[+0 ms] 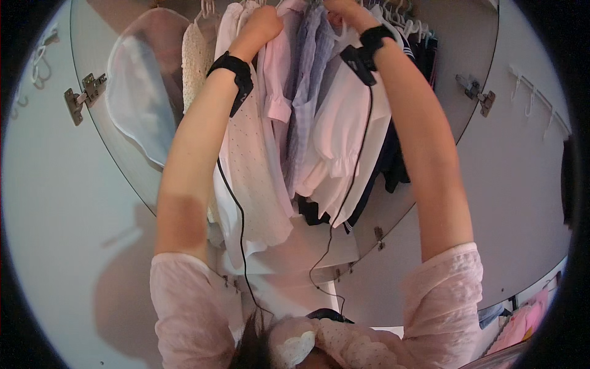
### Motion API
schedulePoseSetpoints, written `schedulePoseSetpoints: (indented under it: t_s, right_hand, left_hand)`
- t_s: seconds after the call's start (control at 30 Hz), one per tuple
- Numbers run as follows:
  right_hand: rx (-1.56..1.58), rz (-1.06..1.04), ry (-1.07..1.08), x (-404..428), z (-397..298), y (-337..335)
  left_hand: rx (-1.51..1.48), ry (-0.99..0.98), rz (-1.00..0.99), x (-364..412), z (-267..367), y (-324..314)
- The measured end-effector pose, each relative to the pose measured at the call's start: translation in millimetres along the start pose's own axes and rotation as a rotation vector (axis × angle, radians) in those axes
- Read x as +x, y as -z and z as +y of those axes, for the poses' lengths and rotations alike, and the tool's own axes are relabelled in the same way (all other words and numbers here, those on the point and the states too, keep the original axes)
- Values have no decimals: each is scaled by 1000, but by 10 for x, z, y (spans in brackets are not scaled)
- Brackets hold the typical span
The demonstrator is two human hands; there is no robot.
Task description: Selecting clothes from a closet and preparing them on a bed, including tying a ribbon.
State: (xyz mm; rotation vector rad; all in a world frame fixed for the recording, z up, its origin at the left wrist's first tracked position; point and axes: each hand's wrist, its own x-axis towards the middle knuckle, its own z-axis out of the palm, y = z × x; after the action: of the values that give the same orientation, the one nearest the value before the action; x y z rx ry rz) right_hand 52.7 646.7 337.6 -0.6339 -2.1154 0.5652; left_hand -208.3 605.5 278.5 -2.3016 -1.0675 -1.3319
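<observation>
Both arms reach up into an open wardrobe of hanging clothes. My left hand (263, 24) is raised at the top of a pink garment (278, 78) and a cream dotted garment (253, 170); its fingers are turned away and what they hold is unclear. At the top edge, my right hand (343, 11) is beside the hanger area of a blue-grey checked garment (308, 83) and a white long-sleeved blouse (339, 124); its fingertips are partly hidden. Each wrist wears a black strap with a device and a cable.
A translucent garment cover (138, 92) and a cream knitted garment (192, 60) hang at the left. Dark clothes (396, 157) hang at the right. Open wardrobe doors stand on both sides, with metal hinges (85, 94) and a white hook rack (537, 92) on the right door.
</observation>
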Motion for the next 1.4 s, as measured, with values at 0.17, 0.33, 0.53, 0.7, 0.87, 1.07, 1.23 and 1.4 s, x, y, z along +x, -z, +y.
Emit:
schedulePoseSetpoints:
  t_s: [0.17,0.33,0.53,0.7,0.87,1.07,1.23,1.4]
  right_hand:
    - [-627,334,-229,-473,-1011,-1142]
    - [-545,701,-378,-1909,-1466,-1563]
    - [-300,745,-466,-2711,-2083,-2339]
    - [-509,886,-609,-3534,-2458,-2205]
    - [-439,776,-607,-3581,-2631,-2279]
    - [-506,616,-674,-3530,-2610,-2156]
    - [-385,514,-498,-2951,-2458,-2050]
    - [-530,501,-368,-2011,-1743,-1339]
  left_hand:
    - [174,26,32,289,-1019,9]
    - [-137,190,-12,389,-93,-474]
    - [60,-109,216,587,-702,-327]
    - [-407,-25,48,322,855,-884]
    - [-706,-20,-65,256,271,-1056]
    - [-1276,105,-438,-511,598,-921]
    - [-1428,528,-79,-934,-200,-387]
    - [-1166,883,220,-1049,178,-552]
